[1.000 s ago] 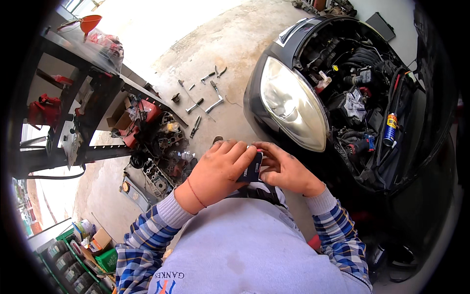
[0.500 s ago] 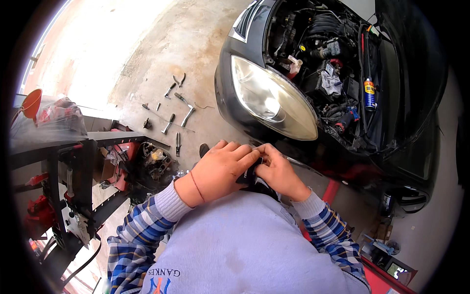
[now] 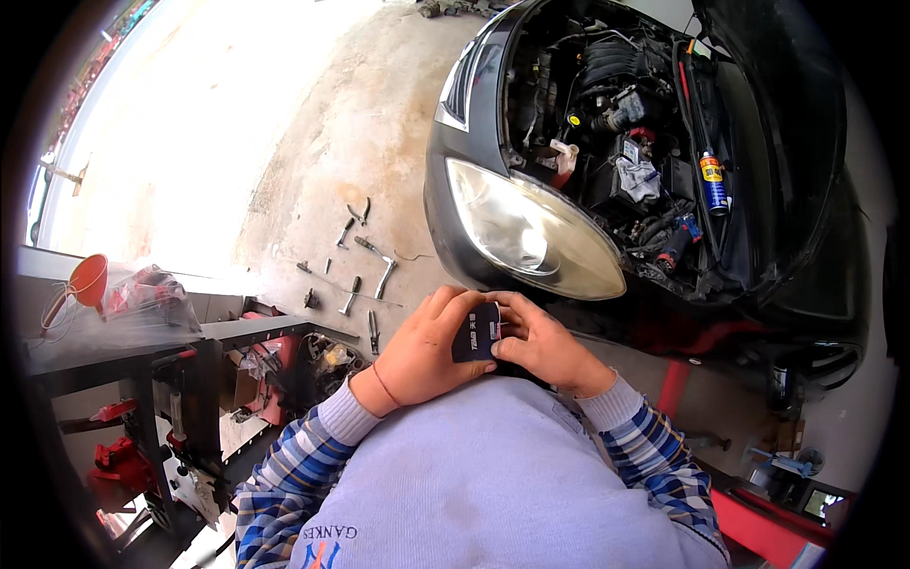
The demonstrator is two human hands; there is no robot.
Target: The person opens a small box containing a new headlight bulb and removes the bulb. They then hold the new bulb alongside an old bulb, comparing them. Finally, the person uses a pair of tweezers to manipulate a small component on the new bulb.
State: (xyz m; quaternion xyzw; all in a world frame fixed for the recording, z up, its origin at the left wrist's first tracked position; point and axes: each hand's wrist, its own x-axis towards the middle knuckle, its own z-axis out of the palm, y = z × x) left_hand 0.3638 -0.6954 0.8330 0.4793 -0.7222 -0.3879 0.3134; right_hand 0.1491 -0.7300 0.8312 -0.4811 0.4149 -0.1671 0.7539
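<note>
left hand's grip [image 3: 422, 346] is closed on a small dark box [image 3: 477, 327], its thumb at the lower edge; the right hand's grip [image 3: 548, 349] holds the same box from the other side, so it sits between both hands, just in front of a pale lilac top [image 3: 474, 455]. ahead to the right, a dark car [image 3: 488, 133] shows its headlight [image 3: 540, 232] and open engine bay [image 3: 611, 62], where a blue-and-yellow spray can [image 3: 713, 183] rests. hand tools [image 3: 386, 277] lie scattered on the floor [image 3: 294, 199] ahead to the left; an orange funnel [image 3: 89, 279] is farther left.
</note>
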